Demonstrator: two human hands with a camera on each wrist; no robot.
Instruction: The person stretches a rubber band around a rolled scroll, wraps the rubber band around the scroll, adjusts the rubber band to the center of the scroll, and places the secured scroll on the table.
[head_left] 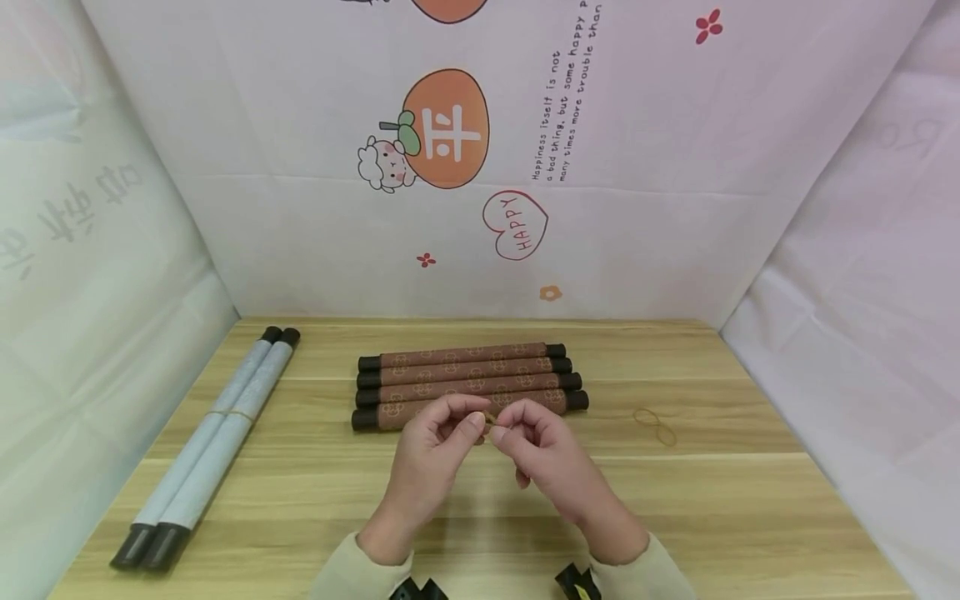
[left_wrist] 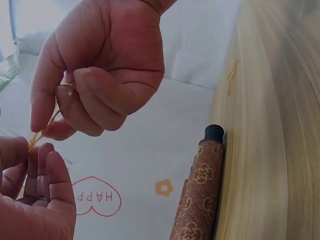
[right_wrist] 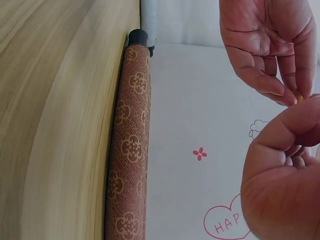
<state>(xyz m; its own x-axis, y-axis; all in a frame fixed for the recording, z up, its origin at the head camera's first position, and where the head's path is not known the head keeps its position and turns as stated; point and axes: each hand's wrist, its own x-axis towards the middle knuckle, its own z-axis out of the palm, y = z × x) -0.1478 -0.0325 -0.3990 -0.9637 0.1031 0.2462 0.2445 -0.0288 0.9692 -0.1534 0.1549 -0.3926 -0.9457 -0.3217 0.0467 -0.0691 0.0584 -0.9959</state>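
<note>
Centrally, a thin yellow band was held up off the surface, between the fingertips of both hands, near the near side of the brown row. One part was pinched by the left hand, thumb against fingers; another was pinched by the right hand in the same way. Much of the band was covered by fingers, so its full shape could not be told. Cream sleeves were seen at both wrists.

Just beyond the hands, four brown patterned rolls with black end caps were laid side by side, lengthwise from left to right; the nearest was partly hidden by the hands. A second yellow band was left loose on the right, twisted into a figure eight. On the left, two pale grey rolls, also black-capped, were placed side by side, slanted from near left to far right, and bound around the middle by a tie. The far side was closed off by a white printed cloth.
</note>
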